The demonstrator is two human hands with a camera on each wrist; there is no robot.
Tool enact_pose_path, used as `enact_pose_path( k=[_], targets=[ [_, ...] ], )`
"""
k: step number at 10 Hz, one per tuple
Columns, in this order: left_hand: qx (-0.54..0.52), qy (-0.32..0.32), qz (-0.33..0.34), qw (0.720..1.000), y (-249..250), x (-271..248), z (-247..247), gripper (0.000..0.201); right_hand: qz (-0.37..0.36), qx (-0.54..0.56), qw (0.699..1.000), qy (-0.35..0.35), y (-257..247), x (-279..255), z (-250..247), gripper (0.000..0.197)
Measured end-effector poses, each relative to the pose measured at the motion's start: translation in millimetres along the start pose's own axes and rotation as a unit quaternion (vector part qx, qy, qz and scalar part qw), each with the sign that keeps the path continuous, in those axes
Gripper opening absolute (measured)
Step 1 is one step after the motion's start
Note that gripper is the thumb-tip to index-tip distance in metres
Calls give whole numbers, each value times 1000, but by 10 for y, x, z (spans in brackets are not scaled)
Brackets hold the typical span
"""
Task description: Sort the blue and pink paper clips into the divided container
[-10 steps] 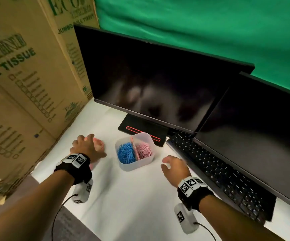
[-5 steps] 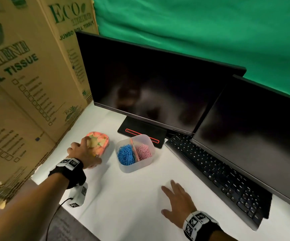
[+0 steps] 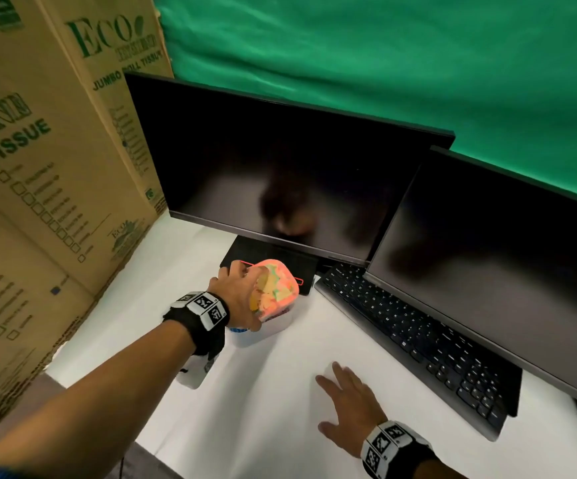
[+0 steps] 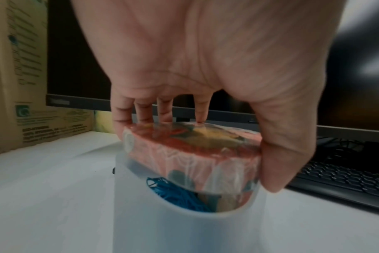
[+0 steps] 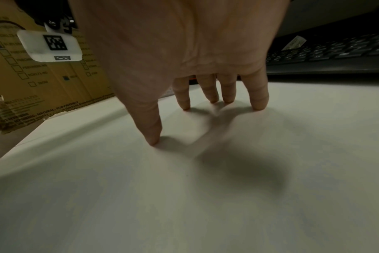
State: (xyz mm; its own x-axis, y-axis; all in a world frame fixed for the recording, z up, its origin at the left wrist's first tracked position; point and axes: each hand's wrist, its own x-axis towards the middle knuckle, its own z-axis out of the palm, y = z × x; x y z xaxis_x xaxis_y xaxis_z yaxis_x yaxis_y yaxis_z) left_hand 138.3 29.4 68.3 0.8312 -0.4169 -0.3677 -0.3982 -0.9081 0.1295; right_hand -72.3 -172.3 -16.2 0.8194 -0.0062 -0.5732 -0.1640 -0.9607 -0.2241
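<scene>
— Hands first: what is the left hand (image 3: 237, 294) doing?

— It grips a patterned pink lid (image 4: 190, 147), fingers (image 4: 141, 111) along the far edge and thumb down the near side. Half a second ago that lid was out to the left of the divided container (image 4: 184, 227), held above the table (image 3: 280, 409). Now it sits tilted over the container's mouth, its far-left edge riding above the rim and its near-right edge dipping inside the wall.

— So it isn't seated yet?

— Not yet. In the left wrist view a gap stays open at the front, and the blue paper clips (image 4: 180, 195) show through it in the left compartment. The pink ones are hidden under the lid at this moment.

— What does that say about the sorting?

— Judging from the earlier look inside, with blue on one side and pink on the other, the sorting appears finished, and this is the closing step. Levelling the lid and pressing it down seems to be what remains.

— And the right hand (image 3: 352, 414)?

— It lies open on the table, well apart from the container, fingertips (image 5: 185, 105) spread and touching the white surface, holding nothing. A second ago it was up beside the container; it has drawn back toward the person. The keyboard (image 3: 418, 340) lies just to its right.
</scene>
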Motion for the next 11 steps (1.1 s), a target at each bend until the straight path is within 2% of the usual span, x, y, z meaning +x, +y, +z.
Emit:
enact_pose_path(
  k=[2, 4, 5, 6, 7, 8, 10, 11],
  targets=[
    [41, -15, 4, 999, 33, 29, 17, 109, 7, 40, 999, 9, -27, 55, -139, 76],
    [58, -53, 8, 997, -9, 9, 15, 119, -23, 118, 985, 126, -272, 460, -863, 83],
    [47, -73, 3, 996, -11, -3, 11, 124, -37, 196, 971, 130, -488, 760, -1304, 92],
    [36, -82, 11, 996, -33, -5, 1, 126, -52, 122, 986, 101, -697, 995, -1477, 74],
    [31, -81, 22, 996, -90, -10, 2, 126, -49, 31, 993, 98, -829, 1017, -1486, 56],
    [25, -78, 28, 996, -128, -8, 9, 126, -56, 0, 992, 111, -866, 1006, -1467, 50],
    [12, -74, 35, 997, -148, -6, 19, 126, -46, 77, 993, 79, -797, 844, -1516, 63],
    [-2, -64, 28, 998, -134, 1, 40, 125, -56, 146, 983, 96, -799, 736, -1511, 64]
  ],
)
